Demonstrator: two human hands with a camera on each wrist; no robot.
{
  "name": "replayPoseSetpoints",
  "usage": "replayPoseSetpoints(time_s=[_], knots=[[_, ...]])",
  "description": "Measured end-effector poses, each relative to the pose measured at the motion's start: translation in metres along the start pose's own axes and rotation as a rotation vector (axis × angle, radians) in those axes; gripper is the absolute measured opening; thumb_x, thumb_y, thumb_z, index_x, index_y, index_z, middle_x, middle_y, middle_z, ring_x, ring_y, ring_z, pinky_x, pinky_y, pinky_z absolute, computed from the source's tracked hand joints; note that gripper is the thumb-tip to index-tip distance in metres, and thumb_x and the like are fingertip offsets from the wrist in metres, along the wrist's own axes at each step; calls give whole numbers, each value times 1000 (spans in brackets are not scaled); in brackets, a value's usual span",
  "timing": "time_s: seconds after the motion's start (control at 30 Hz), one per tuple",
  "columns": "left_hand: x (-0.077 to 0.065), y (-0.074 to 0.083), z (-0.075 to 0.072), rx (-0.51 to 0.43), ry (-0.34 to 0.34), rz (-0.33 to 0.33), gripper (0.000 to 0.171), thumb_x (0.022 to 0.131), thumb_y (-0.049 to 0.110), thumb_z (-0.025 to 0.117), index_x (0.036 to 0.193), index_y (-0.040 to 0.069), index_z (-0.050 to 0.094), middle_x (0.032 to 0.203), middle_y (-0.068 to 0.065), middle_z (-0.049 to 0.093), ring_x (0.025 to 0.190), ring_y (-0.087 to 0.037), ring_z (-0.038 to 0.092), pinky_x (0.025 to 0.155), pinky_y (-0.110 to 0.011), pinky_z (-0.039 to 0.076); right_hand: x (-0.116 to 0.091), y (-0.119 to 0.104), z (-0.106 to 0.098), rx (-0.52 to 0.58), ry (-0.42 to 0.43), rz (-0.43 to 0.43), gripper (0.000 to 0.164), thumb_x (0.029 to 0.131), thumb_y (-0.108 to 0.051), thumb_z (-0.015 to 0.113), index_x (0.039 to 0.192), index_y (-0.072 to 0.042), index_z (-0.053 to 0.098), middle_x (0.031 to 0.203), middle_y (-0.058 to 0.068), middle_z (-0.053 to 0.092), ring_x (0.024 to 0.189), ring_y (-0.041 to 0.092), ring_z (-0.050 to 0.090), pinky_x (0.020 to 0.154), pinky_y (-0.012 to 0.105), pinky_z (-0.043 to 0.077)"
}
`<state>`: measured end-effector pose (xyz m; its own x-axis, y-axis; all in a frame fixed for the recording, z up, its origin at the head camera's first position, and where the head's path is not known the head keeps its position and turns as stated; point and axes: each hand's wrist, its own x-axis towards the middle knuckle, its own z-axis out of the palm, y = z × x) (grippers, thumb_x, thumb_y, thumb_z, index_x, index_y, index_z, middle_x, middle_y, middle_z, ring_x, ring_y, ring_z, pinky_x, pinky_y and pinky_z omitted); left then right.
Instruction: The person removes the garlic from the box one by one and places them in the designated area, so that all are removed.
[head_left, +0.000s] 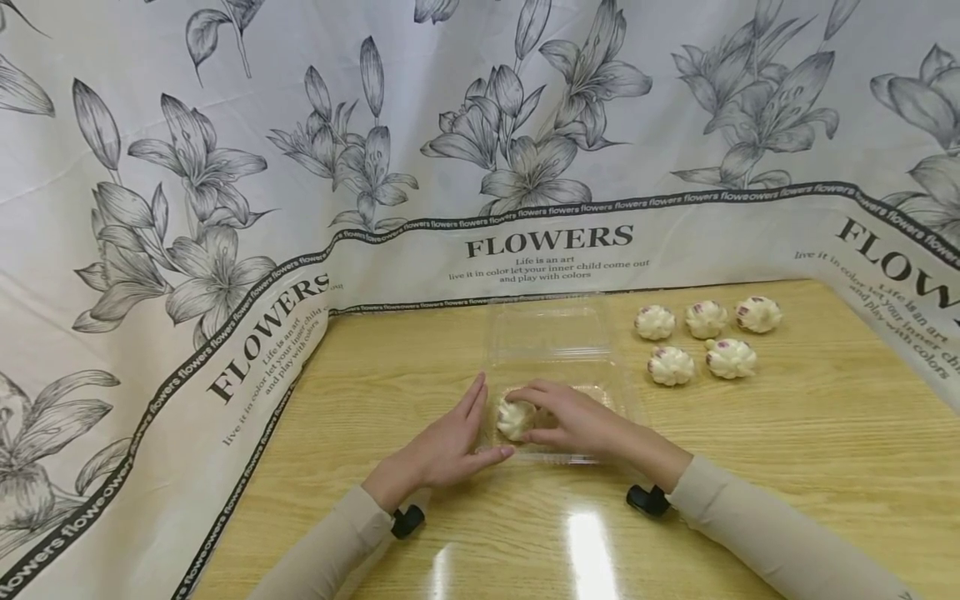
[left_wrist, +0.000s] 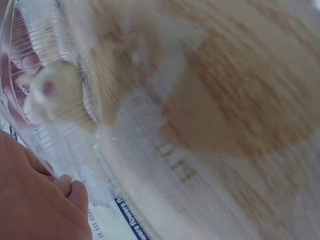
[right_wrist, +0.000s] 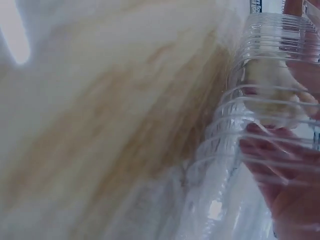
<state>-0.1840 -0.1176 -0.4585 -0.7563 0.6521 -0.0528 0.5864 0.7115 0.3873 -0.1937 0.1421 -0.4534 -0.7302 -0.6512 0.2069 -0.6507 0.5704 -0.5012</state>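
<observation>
A clear plastic clamshell box (head_left: 557, 457) lies with its lid folded back on the table. Inside its base, at the left, is a whitish, lobed garlic bulb (head_left: 515, 419) with purple tints. My right hand (head_left: 573, 419) reaches over the base and holds this bulb between curved fingers and thumb. Through the ribbed plastic, the bulb (right_wrist: 270, 90) and right-hand fingers (right_wrist: 270, 145) show in the right wrist view. My left hand (head_left: 450, 442) rests against the box's left side, fingers straight and thumb stretched along the front corner. The left wrist view also shows the bulb (left_wrist: 57, 95) through the wall.
Several more garlic bulbs (head_left: 731, 358) stand in two rows on the wooden table (head_left: 825, 467), right of the box. The open lid (head_left: 551, 327) reaches toward the back edge. A white flower-printed cloth (head_left: 390, 267) hangs behind and along both sides.
</observation>
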Motion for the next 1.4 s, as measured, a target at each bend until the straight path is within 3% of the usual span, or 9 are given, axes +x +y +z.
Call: replayPoseSetpoints(time_s=[0.23, 0.43, 0.67, 0.87, 1.03, 1.4], knots=[[0, -1, 0, 9, 11, 1, 102, 101, 66, 45, 161, 1, -5, 170, -10, -18, 152, -36, 25, 121, -44, 33, -2, 1, -2, 61, -21, 28, 56, 92, -28, 77, 142, -8, 59, 132, 9, 65, 104, 21, 68, 93, 41, 59], [0, 0, 0, 9, 14, 1, 101, 101, 65, 46, 161, 1, -5, 171, -14, -13, 151, -36, 28, 120, -43, 35, 0, 4, -3, 138, -13, 25, 50, 90, -20, 80, 133, -2, 64, 124, 12, 70, 100, 21, 70, 87, 33, 61], [1, 0, -1, 7, 9, -2, 102, 101, 67, 44, 162, 1, -5, 171, -11, -16, 152, -35, 26, 121, -43, 34, -1, 4, -6, 167, -7, 32, 46, 87, -20, 82, 128, -3, 67, 115, 8, 73, 95, 16, 68, 82, 26, 60], [1, 0, -2, 9, 9, 3, 102, 101, 65, 47, 161, 2, -6, 171, -12, -16, 153, -34, 23, 121, -42, 33, -6, 2, -13, 155, 25, 46, 50, 87, -21, 82, 131, -3, 67, 119, 9, 73, 98, 16, 69, 86, 33, 61], [1, 0, -1, 0, 3, 1, 102, 101, 64, 48, 161, 2, -7, 169, -7, -20, 154, -33, 19, 123, -42, 30, -18, 6, -23, 139, 73, 44, 51, 88, -21, 81, 132, 0, 65, 122, 15, 71, 102, 25, 70, 89, 39, 61], [0, 0, 0, -2, 3, 0, 101, 102, 63, 48, 161, 0, -5, 169, -5, -22, 155, -31, 17, 123, -41, 29, -42, 18, -49, 107, 160, 71, 51, 88, -21, 82, 131, 1, 65, 120, 14, 72, 100, 26, 71, 88, 41, 62]])
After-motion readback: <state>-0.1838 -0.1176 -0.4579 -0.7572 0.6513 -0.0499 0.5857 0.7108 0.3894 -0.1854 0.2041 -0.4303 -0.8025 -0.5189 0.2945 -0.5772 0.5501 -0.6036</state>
